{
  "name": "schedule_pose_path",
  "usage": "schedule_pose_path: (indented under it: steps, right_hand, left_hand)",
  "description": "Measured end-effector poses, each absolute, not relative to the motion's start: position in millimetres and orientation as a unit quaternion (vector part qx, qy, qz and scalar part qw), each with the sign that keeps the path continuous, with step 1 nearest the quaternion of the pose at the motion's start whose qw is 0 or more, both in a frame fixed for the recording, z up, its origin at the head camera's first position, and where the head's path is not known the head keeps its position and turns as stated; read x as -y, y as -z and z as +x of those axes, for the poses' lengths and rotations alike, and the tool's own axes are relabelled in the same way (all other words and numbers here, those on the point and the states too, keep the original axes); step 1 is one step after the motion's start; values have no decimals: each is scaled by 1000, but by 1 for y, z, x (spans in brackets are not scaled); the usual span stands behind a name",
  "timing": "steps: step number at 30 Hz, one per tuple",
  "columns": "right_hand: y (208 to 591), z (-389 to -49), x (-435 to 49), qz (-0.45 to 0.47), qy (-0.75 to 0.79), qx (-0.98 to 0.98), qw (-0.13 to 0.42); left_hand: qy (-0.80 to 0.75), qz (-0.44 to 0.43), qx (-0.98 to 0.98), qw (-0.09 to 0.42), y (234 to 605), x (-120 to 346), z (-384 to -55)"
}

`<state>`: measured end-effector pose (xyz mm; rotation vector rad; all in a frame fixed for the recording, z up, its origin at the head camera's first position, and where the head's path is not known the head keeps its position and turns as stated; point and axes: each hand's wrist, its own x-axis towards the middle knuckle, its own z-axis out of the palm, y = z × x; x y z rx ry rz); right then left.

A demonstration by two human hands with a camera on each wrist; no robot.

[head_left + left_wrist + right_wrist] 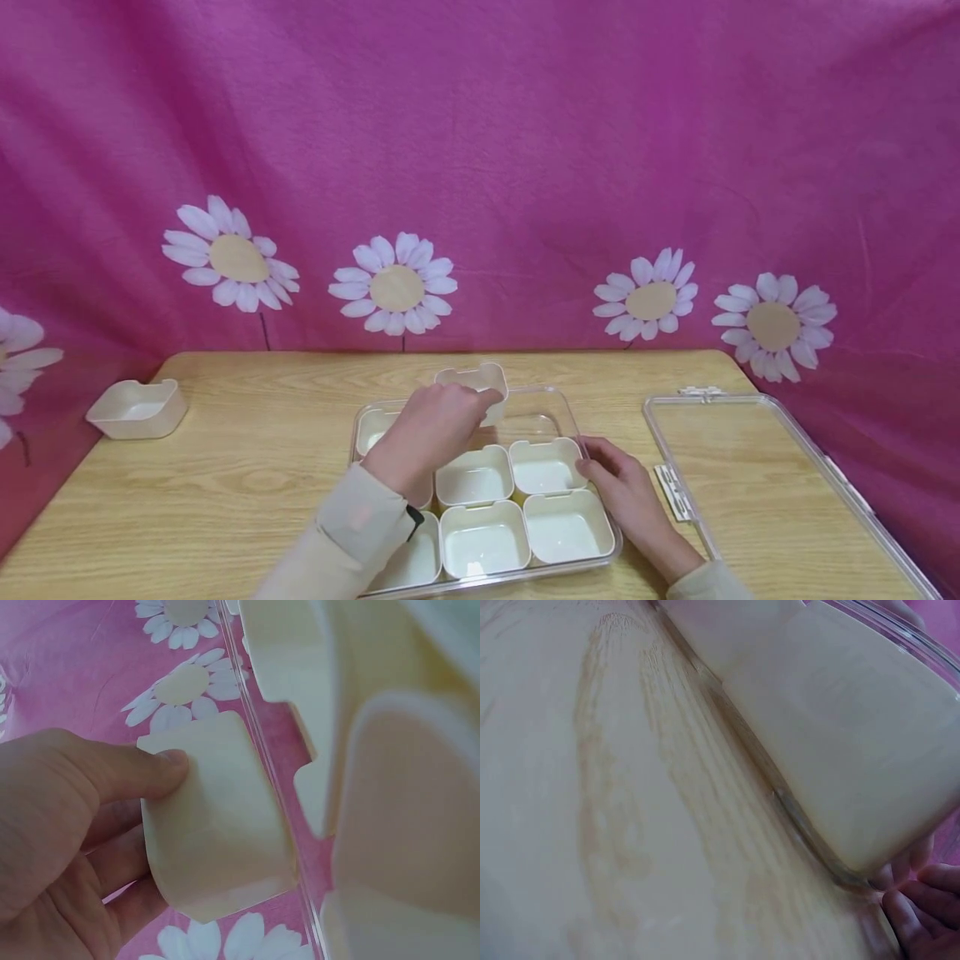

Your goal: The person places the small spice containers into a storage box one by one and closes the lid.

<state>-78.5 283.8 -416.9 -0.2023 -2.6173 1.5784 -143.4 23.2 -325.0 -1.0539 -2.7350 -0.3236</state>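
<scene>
My left hand [438,421] pinches a small cream bin [217,817] by its side wall, thumb on one face and fingers behind. It holds the bin over the back of a clear plastic box [259,742], near the back middle. Several matching bins stand in rows inside the box, among them a front right bin [567,527] and a middle right bin [547,467]. At the box's right side, my right hand [626,492] grips the wall, thumb at the rim and fingers along the outside. My left forearm covers part of the left bins.
A clear lid [757,475] with white latches [675,493] lies on the wooden table [247,500] at the right. Another cream bin [138,417] stands alone at the far left. A pink curtain [510,150] with daisies hangs behind the table.
</scene>
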Motion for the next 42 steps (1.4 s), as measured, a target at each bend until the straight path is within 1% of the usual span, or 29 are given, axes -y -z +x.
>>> schedule_pose_path:
  steps: [10,19,27,36,42]
  right_hand:
    - [417,-78,-283,-64,-511,856,41]
    - [417,-79,-282,-62,-510,857,32]
    - [417,-79,-283,-76,-510,857,28]
    - [416,-79,-284,-74,-507,858,27]
    - [416,-79,-284,-75,-500,863,27]
  left_hand:
    - [136,-363,917,92,337,-22,-142]
    - [140,-354,918,112,345,-15,-134]
    - [137,-353,922,80,348,-15,-132]
    - [123,-357,923,72,353,-15,-135]
    - [119,-359,924,56,356,-14,-135]
